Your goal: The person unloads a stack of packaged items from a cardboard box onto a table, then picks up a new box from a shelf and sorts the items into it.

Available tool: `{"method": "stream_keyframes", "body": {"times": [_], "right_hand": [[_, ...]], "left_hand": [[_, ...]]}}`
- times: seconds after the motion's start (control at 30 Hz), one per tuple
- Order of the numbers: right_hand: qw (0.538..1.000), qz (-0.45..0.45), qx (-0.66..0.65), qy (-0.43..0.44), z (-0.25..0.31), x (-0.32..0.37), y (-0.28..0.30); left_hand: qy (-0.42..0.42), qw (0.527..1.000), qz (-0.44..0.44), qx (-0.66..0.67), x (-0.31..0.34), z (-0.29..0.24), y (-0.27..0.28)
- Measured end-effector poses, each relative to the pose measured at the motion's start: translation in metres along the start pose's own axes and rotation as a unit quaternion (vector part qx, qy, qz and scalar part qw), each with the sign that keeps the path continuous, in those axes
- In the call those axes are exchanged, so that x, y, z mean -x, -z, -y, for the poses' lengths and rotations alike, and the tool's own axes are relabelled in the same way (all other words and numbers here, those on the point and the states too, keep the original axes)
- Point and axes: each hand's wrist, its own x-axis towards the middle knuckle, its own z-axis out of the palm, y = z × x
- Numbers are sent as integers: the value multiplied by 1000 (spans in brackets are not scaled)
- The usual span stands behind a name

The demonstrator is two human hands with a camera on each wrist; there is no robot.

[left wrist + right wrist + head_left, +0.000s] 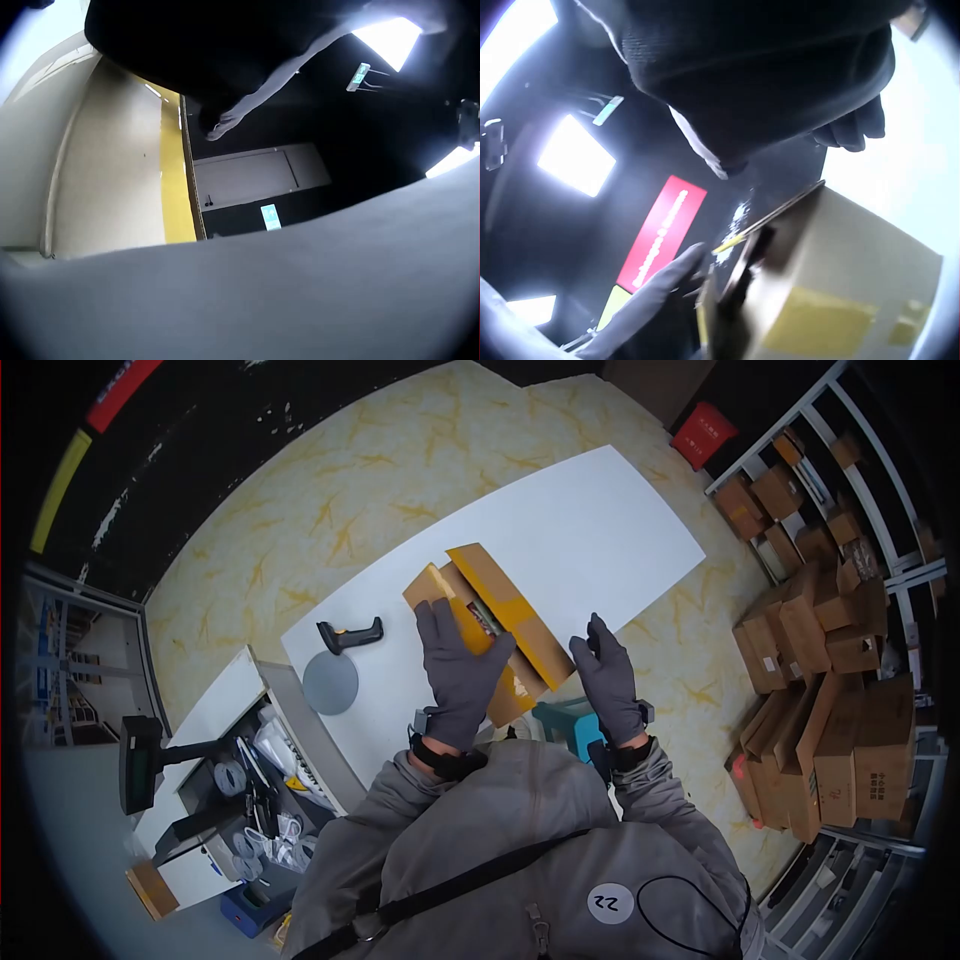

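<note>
A brown cardboard box [520, 630] with yellow tape lies on the white table, its top flaps parted. Through the gap a small colourful item [484, 618] shows inside, mostly hidden. My gloved left hand [460, 675] lies over the left flap, fingers spread and straight, thumb reaching toward the gap. In the left wrist view a cardboard panel [116, 165] with a yellow tape edge stands below the dark glove. Beside the right flap, my gloved right hand [608, 678] is raised with relaxed fingers, holding nothing. The right wrist view shows it over the taped box side [870, 247].
On the white table [580, 520] lie a black barcode scanner [350, 634] and a grey round disc [330, 683]. A cluttered drawer unit [270, 780] stands at left. A teal stool [570, 725] is under the table edge. Shelves with cardboard boxes [820, 750] line the right.
</note>
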Motion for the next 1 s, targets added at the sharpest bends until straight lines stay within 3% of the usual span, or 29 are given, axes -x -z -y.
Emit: {"method": "stream_keyframes", "body": {"times": [0.03, 0.07, 0.13, 0.27, 0.4, 0.43, 0.5, 0.53, 0.6, 0.7, 0.77, 0.8, 0.87, 0.9, 1.0], "right_hand": [[994, 12, 83, 74, 14, -2, -1], [994, 18, 80, 78, 29, -4, -4], [966, 77, 128, 210, 48, -7, -11], [959, 125, 126, 219, 40, -17, -27], [934, 197, 151, 256, 46, -14, -13], [932, 203, 148, 261, 44, -14, -13], [934, 194, 150, 259, 38, -15, -15], [935, 190, 150, 259, 35, -14, -16], [944, 191, 100, 251, 26, -17, -16], [957, 182, 3, 227, 11, -26, -6], [955, 245, -153, 64, 5, -39, 9], [954, 247, -153, 68, -7, -48, 13], [941, 228, -238, -81, -36, -63, 14], [941, 227, -236, -81, -46, -66, 13], [952, 225, -177, -111, -63, -72, 12]], "left_hand": [[-5, 999, 24, -39, -1, -14, 5], [-11, 996, 49, -77, -2, -28, 8], [-13, 990, 70, -121, -1, -36, 7], [-2, 983, 58, -173, 7, -24, -3], [0, 997, -2, -74, 21, -6, 0], [55, 998, -1, 14, 26, -3, 7], [156, 969, 0, 191, 37, 4, 23], [159, 969, -6, 187, 42, 11, 34], [261, 928, -8, 267, 51, 25, 57], [315, 936, 32, 155, 62, 34, 80], [342, 933, 50, 101, 70, 35, 81], [330, 942, 46, 48, 74, 37, 73], [303, 950, 41, -58, 80, 41, 59], [302, 951, 42, -56, 79, 42, 56], [10, 983, 0, -182, 74, 44, 47]]}}
